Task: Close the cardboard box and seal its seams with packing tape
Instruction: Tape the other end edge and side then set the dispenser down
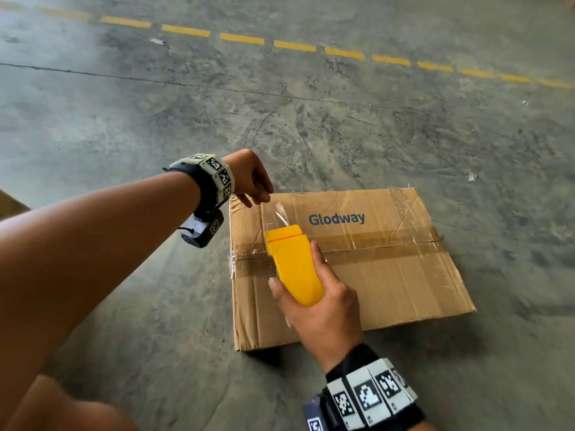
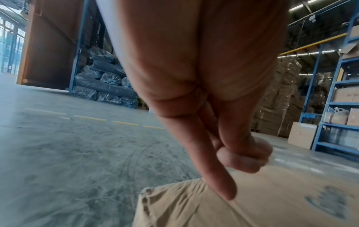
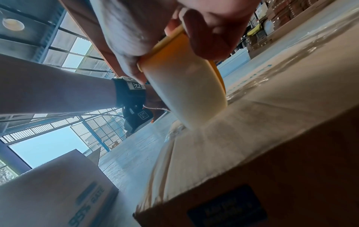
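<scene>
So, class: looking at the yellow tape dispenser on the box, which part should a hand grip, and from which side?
Grip the yellow tape dispenser by its narrower rear body, coming from the near side as the right hand does. Its wider front end sits low over the cardboard box, where the tape feeds out, so that end should probably stay clear.

Brown cardboard box (image 1: pixel 389 275) flat on the concrete floor, flaps closed, blue "Glodway" print on top, clear packing tape (image 1: pixel 373 241) along its centre seam, yellow tape dispenser (image 1: pixel 292 262) tilted over the seam's left end
</scene>
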